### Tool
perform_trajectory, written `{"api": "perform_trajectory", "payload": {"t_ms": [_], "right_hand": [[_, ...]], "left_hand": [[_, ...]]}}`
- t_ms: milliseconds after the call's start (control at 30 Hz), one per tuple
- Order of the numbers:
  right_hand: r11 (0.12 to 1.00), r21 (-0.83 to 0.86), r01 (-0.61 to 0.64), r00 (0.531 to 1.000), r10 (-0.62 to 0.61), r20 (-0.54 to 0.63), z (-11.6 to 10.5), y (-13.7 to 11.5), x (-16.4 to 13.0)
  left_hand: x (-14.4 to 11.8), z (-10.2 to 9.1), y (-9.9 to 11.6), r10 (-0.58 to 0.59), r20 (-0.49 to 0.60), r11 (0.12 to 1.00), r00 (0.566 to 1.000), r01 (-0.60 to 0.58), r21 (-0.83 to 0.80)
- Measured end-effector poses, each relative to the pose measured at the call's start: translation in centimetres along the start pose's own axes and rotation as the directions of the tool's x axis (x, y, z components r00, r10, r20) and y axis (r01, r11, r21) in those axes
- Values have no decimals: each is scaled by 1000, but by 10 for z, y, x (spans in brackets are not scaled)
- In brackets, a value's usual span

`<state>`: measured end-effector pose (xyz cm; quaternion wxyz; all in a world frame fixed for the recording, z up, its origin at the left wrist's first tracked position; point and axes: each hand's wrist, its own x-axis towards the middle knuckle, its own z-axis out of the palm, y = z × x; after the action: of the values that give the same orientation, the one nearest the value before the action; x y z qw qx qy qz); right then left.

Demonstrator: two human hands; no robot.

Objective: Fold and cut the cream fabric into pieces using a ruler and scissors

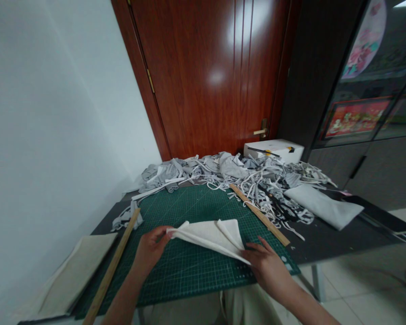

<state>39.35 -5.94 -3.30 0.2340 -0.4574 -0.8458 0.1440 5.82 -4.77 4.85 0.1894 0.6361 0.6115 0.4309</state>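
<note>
A piece of white cloth (211,234), partly folded over, lies across a green cutting mat (186,275) with its near edge lifted. My left hand (154,246) pinches the cloth's left corner between thumb and fingers. At the right corner, my right hand (264,262) grips the cloth edge, thumb hidden and some fingers spread over it. A wooden strip (113,266) lies along the mat's left side, and another wooden strip (259,214) along its right.
Grey and white fabric scraps (230,164) heap up at the back. A folded white cloth (325,205) lies on the right, a stack of cream cloth (77,271) on the left. Behind the scraps stands a white box (277,149) near the door (203,81).
</note>
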Motion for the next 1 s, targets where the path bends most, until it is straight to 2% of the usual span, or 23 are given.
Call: {"api": "perform_trajectory", "payload": {"t_ms": [100,167,233,300,367,400,467,533,600,667,800,933,1000], "right_hand": [[943,321,-85,983,133,-128,-17,0,16],[815,574,-78,951,234,-203,-31,-6,30],[671,741,-25,902,335,-273,-44,-17,45],[564,824,51,813,456,-362,-52,-30,60],[511,850,125,685,576,-446,-56,-43,72],[510,847,152,618,619,-484,-56,-47,77],[557,813,171,505,659,-558,-55,-53,85],[663,736,136,416,635,-650,-52,-52,88],[787,615,48,358,562,-746,-50,-47,87],[868,491,-67,355,481,-802,-49,-38,84],[914,353,-201,445,406,-798,-49,-22,74],[905,407,-127,536,407,-739,-52,-15,66],[874,483,-54,555,428,-713,-51,-15,65]], "left_hand": [[15,8,15,-18,-233,988,972,-18,-152],[26,14,23,-31,-389,976,921,-56,-209],[35,20,31,-2,-536,981,844,-103,-166],[41,26,38,76,-638,990,766,-132,-41],[42,32,44,147,-688,989,711,-119,88],[41,35,46,165,-696,986,698,-96,138],[37,41,48,168,-694,977,700,-26,210],[31,46,46,150,-674,965,724,41,259],[26,49,41,145,-646,949,750,81,306],[23,49,35,153,-626,932,765,99,349],[22,41,26,167,-577,915,800,92,393],[24,33,22,171,-538,929,826,47,367],[26,30,19,154,-555,945,817,42,325]]}}
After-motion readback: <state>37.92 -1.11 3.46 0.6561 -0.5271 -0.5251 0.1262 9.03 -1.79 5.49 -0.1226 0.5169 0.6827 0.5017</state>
